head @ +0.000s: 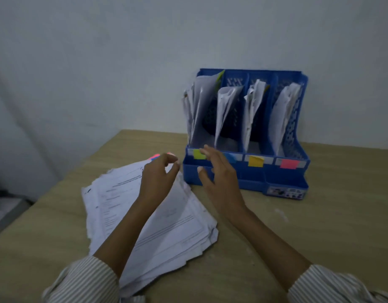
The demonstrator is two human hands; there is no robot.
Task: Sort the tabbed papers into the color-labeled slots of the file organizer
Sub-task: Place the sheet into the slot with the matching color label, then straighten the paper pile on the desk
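Both hands, left (pixel 158 173) and right (pixel 217 171), loose and empty above paper stack (pixel 149 215), poised to lift the next tabbed sheet toward organizer (pixel 245 171).

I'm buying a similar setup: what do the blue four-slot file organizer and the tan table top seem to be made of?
The blue four-slot file organizer looks like moulded plastic: uniform colour, perforated lattice walls, slight sheen. The tan table top looks like matte wood-grain laminate or veneer, judging by its fine even streaks; solid wood can't be ruled out.
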